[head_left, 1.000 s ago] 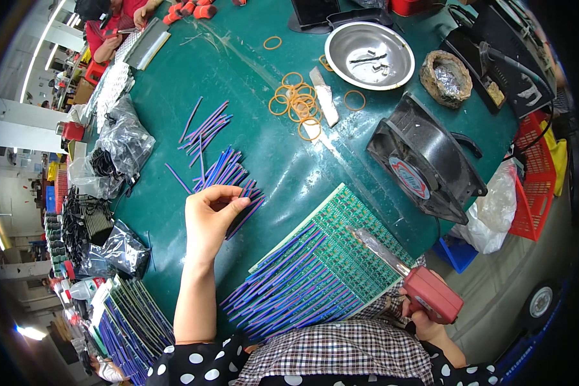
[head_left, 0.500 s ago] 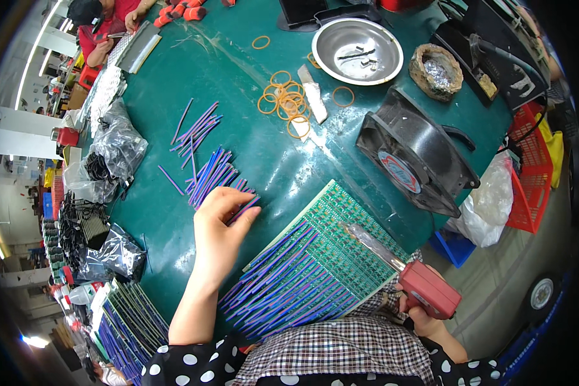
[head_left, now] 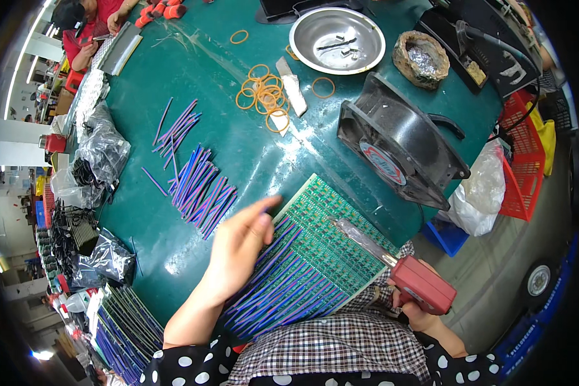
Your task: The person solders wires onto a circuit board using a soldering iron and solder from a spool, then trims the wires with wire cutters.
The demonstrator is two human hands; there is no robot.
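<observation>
My left hand [head_left: 237,248] is at the left edge of a green circuit board panel [head_left: 344,222], thumb and forefinger closed and slightly blurred. A short blue-purple wire seems to be between them, mostly hidden. Many such wires [head_left: 289,276] lie in slanting rows across the panel's near left part. My right hand [head_left: 418,312] grips a red soldering gun [head_left: 424,283]; its long metal tip reaches over the panel. Beyond my left hand lies a pile of loose wires [head_left: 199,186], with a smaller bunch [head_left: 177,128] behind it.
A black fan [head_left: 399,141] stands right of the panel. Farther back are rubber bands [head_left: 264,93], a steel bowl [head_left: 302,51] and a rough round dish [head_left: 421,59]. Plastic bags [head_left: 103,148] and stacked wired boards [head_left: 125,328] line the left. A co-worker [head_left: 96,26] sits far left.
My left hand has moved right and nearer, from the wire pile to the panel's left edge. The soldering gun stays over the panel. The whole view has shifted slightly.
</observation>
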